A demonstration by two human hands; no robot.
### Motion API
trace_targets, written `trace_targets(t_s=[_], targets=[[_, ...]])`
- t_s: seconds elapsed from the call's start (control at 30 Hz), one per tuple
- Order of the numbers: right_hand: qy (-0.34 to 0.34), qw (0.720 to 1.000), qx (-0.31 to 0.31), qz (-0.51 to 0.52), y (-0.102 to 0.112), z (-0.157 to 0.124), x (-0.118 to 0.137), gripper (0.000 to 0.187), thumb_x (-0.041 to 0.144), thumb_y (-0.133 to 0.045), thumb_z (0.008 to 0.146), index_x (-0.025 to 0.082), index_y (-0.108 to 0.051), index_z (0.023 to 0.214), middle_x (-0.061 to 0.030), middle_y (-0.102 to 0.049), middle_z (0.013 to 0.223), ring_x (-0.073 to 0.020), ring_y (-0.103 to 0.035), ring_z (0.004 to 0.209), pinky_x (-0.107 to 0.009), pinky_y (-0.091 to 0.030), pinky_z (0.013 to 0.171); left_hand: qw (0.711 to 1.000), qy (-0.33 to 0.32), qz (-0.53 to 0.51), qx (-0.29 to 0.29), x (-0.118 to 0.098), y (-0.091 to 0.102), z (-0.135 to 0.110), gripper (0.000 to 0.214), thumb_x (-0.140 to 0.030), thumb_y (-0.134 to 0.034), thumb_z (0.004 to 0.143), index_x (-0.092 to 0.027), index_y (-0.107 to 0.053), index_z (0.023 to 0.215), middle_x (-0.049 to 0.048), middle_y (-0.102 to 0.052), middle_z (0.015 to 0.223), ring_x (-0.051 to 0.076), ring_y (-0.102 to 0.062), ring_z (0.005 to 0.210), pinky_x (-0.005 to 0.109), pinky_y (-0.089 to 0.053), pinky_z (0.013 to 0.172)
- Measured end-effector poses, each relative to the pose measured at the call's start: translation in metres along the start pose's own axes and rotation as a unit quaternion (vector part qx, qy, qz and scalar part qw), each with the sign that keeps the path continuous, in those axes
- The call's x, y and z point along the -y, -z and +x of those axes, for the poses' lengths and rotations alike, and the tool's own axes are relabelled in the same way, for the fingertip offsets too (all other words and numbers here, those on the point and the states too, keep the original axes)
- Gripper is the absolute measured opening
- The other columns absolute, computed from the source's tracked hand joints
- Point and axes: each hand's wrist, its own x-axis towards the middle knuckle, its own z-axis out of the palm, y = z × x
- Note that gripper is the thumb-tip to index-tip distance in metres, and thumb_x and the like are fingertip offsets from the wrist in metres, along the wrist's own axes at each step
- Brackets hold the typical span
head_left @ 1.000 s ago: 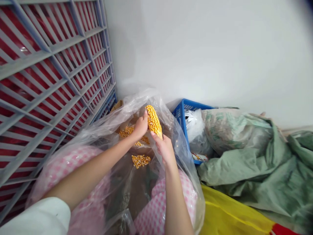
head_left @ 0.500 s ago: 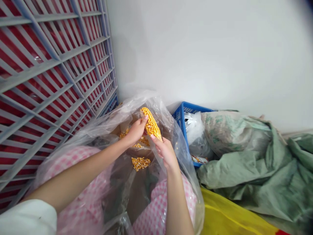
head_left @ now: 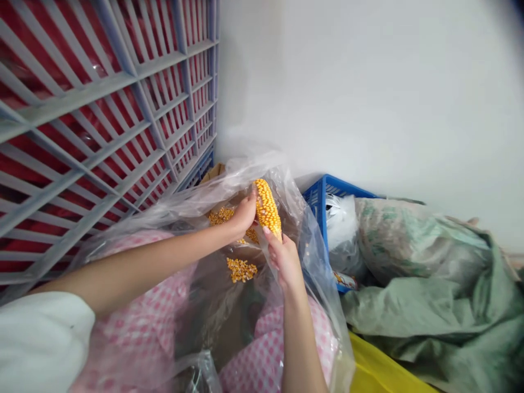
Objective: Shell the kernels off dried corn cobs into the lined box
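**Corn cob (head_left: 268, 209) held in both hands above a plastic bag (head_left: 249, 172)**

The left hand (head_left: 244, 214) curls its fingers closed against the cob's side. The right hand (head_left: 284, 259) grips its lower end, steadying it over the bag's open mouth, with loose corn kernels (head_left: 241, 270) lying below.

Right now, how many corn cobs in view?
1: a yellow corn cob, held between the left hand and right hand, inside a clear plastic bag. Others may be hidden lower in the bag.
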Motion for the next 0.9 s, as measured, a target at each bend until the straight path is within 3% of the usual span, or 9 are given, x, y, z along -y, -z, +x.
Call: trace_targets(t_s=[0.1,0.2,0.3,0.4,0.53,0.63,0.77,0.9], targets=[[-0.028,0.998,0.011,0.061,-0.001,0.002,0.0,0.039,0.051,-0.067,0.064,0.021,-0.041,0.069,0.0116,-0.025,0.044,-0.0036,-0.014,0.035,-0.02,-0.009,0.032,0.996,0.046,-0.025,0.074,-0.01,-0.003,-0.002,0.046,-0.054,-0.033,0.083,-0.018,-0.06,0.095,0.0098,-0.068,0.084,0.021,-0.062,0.069,0.031,-0.046,0.057],[-0.036,0.996,0.008,0.081,-0.004,0.004,0.001,0.042,0.051,-0.066,0.064,0.022,-0.037,0.065,0.0118,-0.024,0.044,-0.0031,-0.012,0.035,-0.019,-0.008,0.032,0.992,0.019,-0.021,0.12,-0.011,-0.004,-0.002,0.039,-0.049,-0.042,0.082,-0.016,-0.059,0.094,0.0107,-0.067,0.089,0.022,-0.062,0.075,0.032,-0.047,0.064],[-0.031,0.998,-0.014,0.054,-0.011,0.005,-0.003,0.037,0.049,-0.067,0.065,0.021,-0.042,0.069,0.0117,-0.025,0.044,-0.0034,-0.015,0.034,-0.019,-0.01,0.032,0.998,-0.026,-0.005,0.059,-0.003,-0.004,0.004,0.034,-0.042,-0.038,0.085,-0.014,-0.058,0.09,0.0118,-0.067,0.094,0.022,-0.061,0.087,0.033,-0.046,0.075],[0.0,0.999,-0.044,0.001,-0.016,0.007,-0.008,0.036,0.049,-0.065,0.065,0.019,-0.052,0.079,0.0093,-0.037,0.044,-0.0054,-0.026,0.034,-0.02,-0.018,0.033,0.998,-0.06,0.01,0.006,0.004,-0.004,0.01,0.033,-0.038,-0.035,0.087,-0.015,-0.058,0.086,0.0123,-0.066,0.097,0.022,-0.059,0.096,0.033,-0.043,0.083],[0.051,0.996,-0.064,-0.042,-0.017,0.01,-0.014,0.04,0.048,-0.064,0.066,0.015,-0.059,0.088,0.0028,-0.054,0.053,-0.0095,-0.046,0.044,-0.021,-0.03,0.04,0.999,-0.048,0.011,-0.023,0.009,-0.005,0.013,0.035,-0.038,-0.03,0.088,-0.016,-0.058,0.083,0.0126,-0.066,0.096,0.023,-0.059,0.094,0.033,-0.043,0.083],[0.06,0.995,-0.071,-0.044,-0.018,0.01,-0.017,0.042,0.047,-0.064,0.066,0.013,-0.06,0.091,0.0007,-0.058,0.058,-0.0111,-0.051,0.05,-0.021,-0.033,0.043,0.998,-0.039,-0.002,-0.039,0.012,-0.006,0.014,0.036,-0.038,-0.029,0.088,-0.016,-0.058,0.083,0.0126,-0.066,0.095,0.024,-0.059,0.095,0.033,-0.043,0.081],[0.047,0.996,-0.078,-0.02,-0.021,0.009,-0.019,0.039,0.045,-0.067,0.064,0.014,-0.058,0.087,0.0042,-0.053,0.051,-0.0091,-0.046,0.043,-0.021,-0.031,0.041,0.998,-0.027,-0.005,-0.049,0.011,-0.006,0.014,0.037,-0.038,-0.03,0.088,-0.015,-0.059,0.083,0.0131,-0.066,0.096,0.024,-0.058,0.097,0.033,-0.043,0.082],[0.001,0.996,-0.059,0.064,-0.022,0.008,-0.014,0.034,0.046,-0.068,0.064,0.02,-0.048,0.072,0.0117,-0.034,0.041,-0.004,-0.023,0.032,-0.019,-0.017,0.032,0.996,0.038,-0.077,0.001,0.003,-0.007,0.008,0.038,-0.042,-0.031,0.087,-0.017,-0.06,0.086,0.0102,-0.067,0.094,0.023,-0.06,0.094,0.031,-0.045,0.078]])
